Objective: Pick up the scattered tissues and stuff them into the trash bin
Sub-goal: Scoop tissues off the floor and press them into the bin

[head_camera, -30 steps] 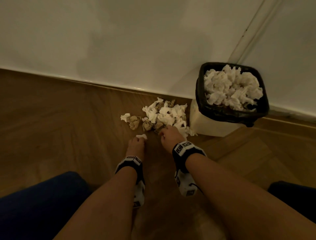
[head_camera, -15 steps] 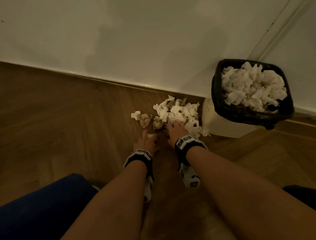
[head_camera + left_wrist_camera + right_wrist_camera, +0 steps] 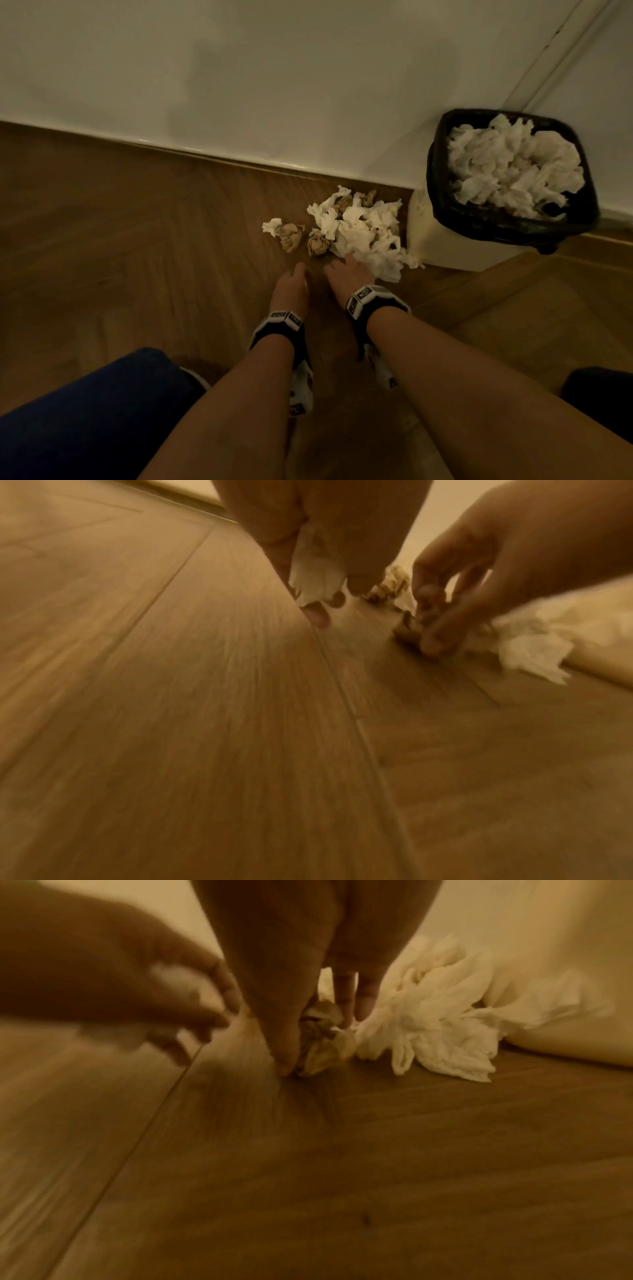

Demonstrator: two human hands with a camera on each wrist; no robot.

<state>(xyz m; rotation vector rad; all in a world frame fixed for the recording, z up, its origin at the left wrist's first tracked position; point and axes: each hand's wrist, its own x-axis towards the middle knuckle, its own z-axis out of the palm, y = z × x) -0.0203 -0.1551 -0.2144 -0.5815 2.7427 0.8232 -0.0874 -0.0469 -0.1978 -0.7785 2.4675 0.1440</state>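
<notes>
Floorboards (image 3: 137,240) of brown wood meet a pale wall (image 3: 274,68) as we crouch. At two o'clock stands the trash bin (image 3: 442,192), black-lined, heaped with white tissues (image 3: 513,171). Beside its base, at twelve o'clock from our hands, lies the scattered pile (image 3: 363,229), with two brownish balls (image 3: 291,238) at its eleven o'clock edge. Our right hand (image 3: 346,274) pinches a crumpled brownish tissue (image 3: 322,1047) against the floor. Our left hand (image 3: 289,287) curls around a small white tissue (image 3: 313,572).
</notes>
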